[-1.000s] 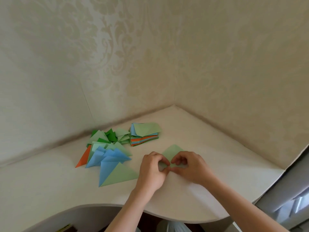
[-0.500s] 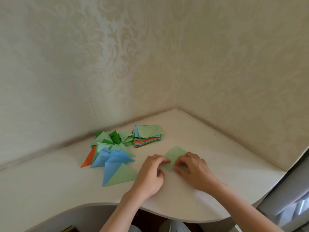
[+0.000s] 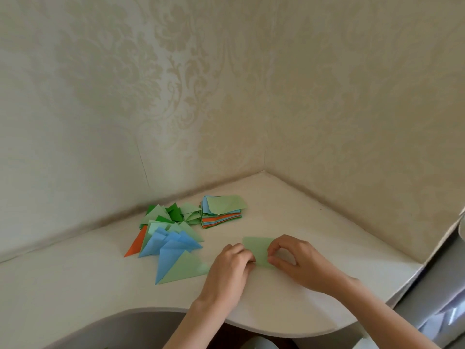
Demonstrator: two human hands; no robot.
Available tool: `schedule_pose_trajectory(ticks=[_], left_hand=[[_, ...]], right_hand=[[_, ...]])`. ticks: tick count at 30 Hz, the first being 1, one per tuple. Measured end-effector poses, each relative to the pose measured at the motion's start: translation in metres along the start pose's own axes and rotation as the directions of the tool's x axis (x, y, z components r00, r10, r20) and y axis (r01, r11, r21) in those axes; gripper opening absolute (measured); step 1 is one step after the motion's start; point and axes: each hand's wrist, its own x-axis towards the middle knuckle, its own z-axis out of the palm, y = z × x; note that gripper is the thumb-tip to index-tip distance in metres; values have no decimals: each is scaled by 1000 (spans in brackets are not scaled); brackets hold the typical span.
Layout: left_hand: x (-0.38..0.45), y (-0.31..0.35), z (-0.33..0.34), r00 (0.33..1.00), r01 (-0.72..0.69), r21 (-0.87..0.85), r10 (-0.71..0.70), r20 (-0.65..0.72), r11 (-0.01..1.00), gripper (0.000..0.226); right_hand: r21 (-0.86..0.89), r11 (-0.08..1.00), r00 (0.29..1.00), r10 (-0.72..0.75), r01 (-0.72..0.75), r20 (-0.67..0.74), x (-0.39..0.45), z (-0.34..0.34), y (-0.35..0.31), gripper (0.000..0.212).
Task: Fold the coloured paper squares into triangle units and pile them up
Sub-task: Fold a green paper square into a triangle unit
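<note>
Light-green paper point(image 3: 259, 250), a diamond half a second ago, now lies turned flat on the tabletop point(image 3: 314, 222), left hand point(image 3: 230, 267) and right hand point(image 3: 299, 260) pinching opposite edges mid-fold.

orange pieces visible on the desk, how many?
2. One orange triangle lies at the left edge of the folded pile. One orange layer shows in the side of the paper stack. More may be hidden under other sheets.
</note>
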Motion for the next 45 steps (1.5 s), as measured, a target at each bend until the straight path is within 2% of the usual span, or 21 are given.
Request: schedule_pose_trajectory(ticks=[4, 8, 11, 15, 19, 23, 27, 31, 34, 37, 39, 40, 42, 44, 45], left_hand=[[6, 0, 0, 996, 89, -40, -89, 22, 995, 14], [12, 1, 1, 985, 166, -13, -165, 58, 986, 22], [13, 2, 3, 982, 184, -14, -183, 38, 983, 24], [13, 0, 8, 978, 210, -42, -209, 27, 977, 30], [14, -5, 12, 970, 241, -110, -235, 58, 964, 28], [17, -10, 9, 953, 301, -182, -289, 91, 936, 26], [17, -15, 2, 949, 311, -226, -292, 116, 923, 23], [13, -17, -2, 955, 293, -240, -273, 114, 925, 20], [11, -14, 2, 966, 256, -181, -243, 92, 950, 21], [12, -7, 4, 985, 168, -26, -167, 38, 985, 17], [10, -1, 1, 993, 111, 78, -114, 37, 991, 16], [8, 3, 0, 994, 89, 146, -98, 57, 985, 23], [4, 14, -2, 988, 65, 300, -104, 114, 952, 52], [1, 22, -1, 985, 68, 339, -116, 124, 938, 74], [-1, 24, 1, 984, 75, 340, -125, 128, 938, 77]], right_hand=[[-43, 999, 999, -27, 26, -22, -7, 9, 5, 34], [-112, 993, 992, 28, -42, -124, -5, 23, 4, 38], [-151, 985, 987, 60, -82, -147, -2, 27, 3, 46], [-165, 979, 983, 91, -118, -161, 1, 29, 4, 34], [-27, 982, 960, 175, -185, -218, 3, 30, 3, 28], [12, 970, 963, 244, -244, -113, 7, 25, 4, 38], [43, 970, 971, 240, -240, 12, 10, 12, 12, 40], [0, 971, 969, 237, -238, 69, 10, 9, 13, 44], [0, 972, 968, 234, -235, 88, 10, 4, 11, 45], [89, 964, 967, 249, -252, 49, 9, -3, 6, 34], [112, 962, 969, 248, -247, 8, 6, -5, 2, 39], [98, 964, 968, 249, -246, -18, 5, -6, 0, 42], [63, 968, 964, 248, -243, -94, 1, -6, -3, 41], [55, 970, 959, 243, -238, -147, -2, -5, -9, 32], [55, 971, 959, 237, -231, -157, -4, -4, -14, 28]])
